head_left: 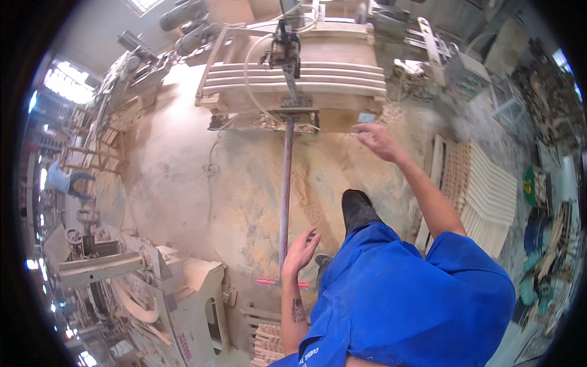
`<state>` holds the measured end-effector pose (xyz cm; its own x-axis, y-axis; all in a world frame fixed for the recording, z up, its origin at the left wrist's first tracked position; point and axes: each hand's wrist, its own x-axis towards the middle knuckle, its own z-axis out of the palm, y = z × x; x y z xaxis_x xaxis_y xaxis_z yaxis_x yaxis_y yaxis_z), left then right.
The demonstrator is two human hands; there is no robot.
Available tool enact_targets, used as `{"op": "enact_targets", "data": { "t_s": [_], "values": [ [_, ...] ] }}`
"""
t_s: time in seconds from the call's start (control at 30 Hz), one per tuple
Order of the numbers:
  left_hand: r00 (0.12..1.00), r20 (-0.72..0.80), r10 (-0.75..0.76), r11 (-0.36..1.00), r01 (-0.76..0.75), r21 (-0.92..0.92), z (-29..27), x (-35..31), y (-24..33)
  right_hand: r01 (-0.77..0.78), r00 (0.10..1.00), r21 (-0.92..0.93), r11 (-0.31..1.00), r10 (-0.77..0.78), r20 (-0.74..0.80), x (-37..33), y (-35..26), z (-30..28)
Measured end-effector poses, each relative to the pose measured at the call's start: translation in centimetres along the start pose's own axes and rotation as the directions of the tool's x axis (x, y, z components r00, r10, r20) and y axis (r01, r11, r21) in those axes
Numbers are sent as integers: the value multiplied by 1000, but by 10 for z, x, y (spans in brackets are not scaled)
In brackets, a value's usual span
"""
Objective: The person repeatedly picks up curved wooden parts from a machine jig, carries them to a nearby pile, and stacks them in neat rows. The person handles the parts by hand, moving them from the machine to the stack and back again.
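Note:
My right hand [379, 142] is stretched forward, bare, its fingers apart and loosely bent. It hangs just short of the near right corner of a wooden worktable [342, 119], close to a small pale blue piece [365, 117]. Lower down, my left hand [300, 251] is empty, with its fingers apart. It is beside a long metal pole [287, 177], seemingly not gripping it. The pole runs from a dark clamp-like machine head [285, 49] over the table to a red crossbar [267, 282] near my left wrist. Several long pale wooden strips [318, 73] lie across the tabletop.
Stacked pale wooden parts [483, 183] stand on the right. A large woodworking machine [183, 293] fills the lower left, with a crate of short wood pieces [267, 342] beside it. Sawdust and a cable [210, 196] lie on the floor. Another person [67, 180] bends at far left.

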<state>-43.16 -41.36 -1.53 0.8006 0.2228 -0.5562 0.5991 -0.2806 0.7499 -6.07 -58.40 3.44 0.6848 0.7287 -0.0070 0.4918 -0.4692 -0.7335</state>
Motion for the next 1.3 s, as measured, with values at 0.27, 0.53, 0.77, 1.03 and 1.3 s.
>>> {"op": "enact_targets", "data": {
  "t_s": [0.27, 0.53, 0.77, 1.03, 1.3],
  "values": [
    [897, -428, 111, 850, -309, -426, 20, 282, 178, 145, 986, -302, 942, -163, -36, 252, 95, -51],
    [454, -716, -530, 775, -83, -626, -6, 458, 271, 214, 936, -185, 959, -147, 321, 374, 119, -8],
    [260, -686, -679, 729, 131, -672, -1, 486, 270, 25, 710, -83, 996, 41, 703, 410, 120, -10],
    [327, -635, -700, 599, -216, -771, -7, 530, 314, 169, 757, 87, 982, -185, 626, 453, 167, -26],
    [531, -597, -601, 238, -595, -768, 10, 529, 307, -320, 500, 180, 930, 5, 866, 463, 139, -63]
  ]
}}
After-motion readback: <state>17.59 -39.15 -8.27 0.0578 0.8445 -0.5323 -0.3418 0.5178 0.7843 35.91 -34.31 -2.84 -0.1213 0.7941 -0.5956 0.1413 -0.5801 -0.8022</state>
